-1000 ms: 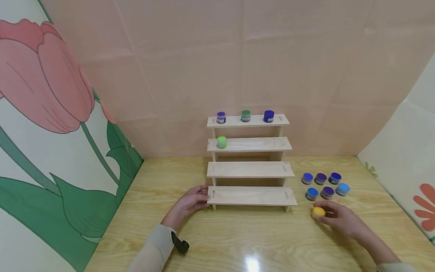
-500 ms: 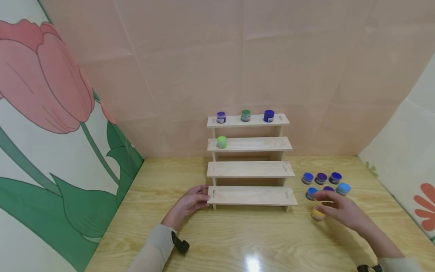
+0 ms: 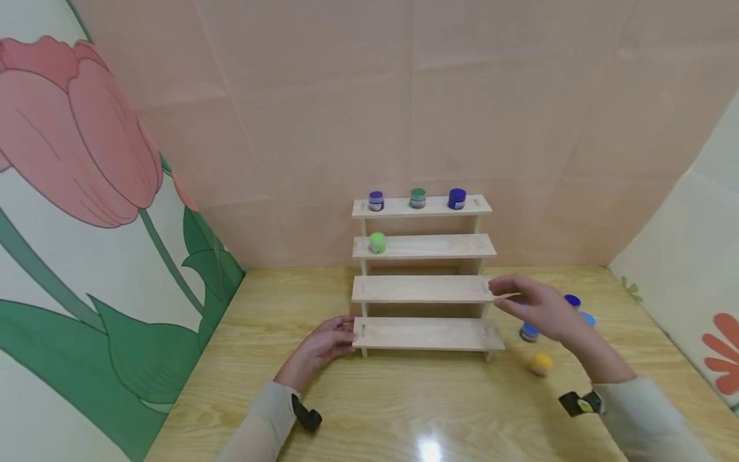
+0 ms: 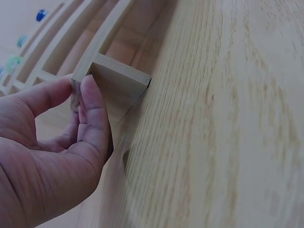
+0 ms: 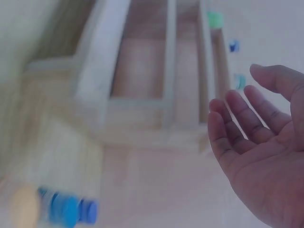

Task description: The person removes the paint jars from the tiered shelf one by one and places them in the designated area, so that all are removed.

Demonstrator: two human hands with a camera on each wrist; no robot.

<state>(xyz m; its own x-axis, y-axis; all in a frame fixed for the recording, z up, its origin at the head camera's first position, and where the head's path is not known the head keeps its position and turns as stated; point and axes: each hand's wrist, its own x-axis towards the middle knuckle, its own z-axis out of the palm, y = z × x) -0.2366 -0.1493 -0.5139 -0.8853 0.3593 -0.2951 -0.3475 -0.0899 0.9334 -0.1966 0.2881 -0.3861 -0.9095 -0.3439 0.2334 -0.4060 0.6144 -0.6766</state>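
My left hand (image 3: 323,342) pinches the left end of the lowest board of a stepped wooden display shelf (image 3: 424,332); the left wrist view has the thumb and fingers (image 4: 95,111) on that board end. My right hand (image 3: 537,307) is raised beside the shelf's right side, level with the second board from the bottom. Its fingers are loosely bent and nothing is between them (image 5: 266,137). A small yellow jar (image 3: 541,364) stands on the table below it. Blue-lidded jars (image 3: 528,332) sit under and behind the right hand, which hides some of them.
On the top board stand a purple-lidded jar (image 3: 376,201), a green-lidded jar (image 3: 417,199) and a dark blue jar (image 3: 457,199). A light green jar (image 3: 377,243) is at the left of the board below. A pink backdrop (image 3: 288,128) rises behind the wooden table (image 3: 369,410).
The right hand has let go of the yellow jar, leaving it on the table, and has moved up and left toward the shelf. The left hand has stayed in place.
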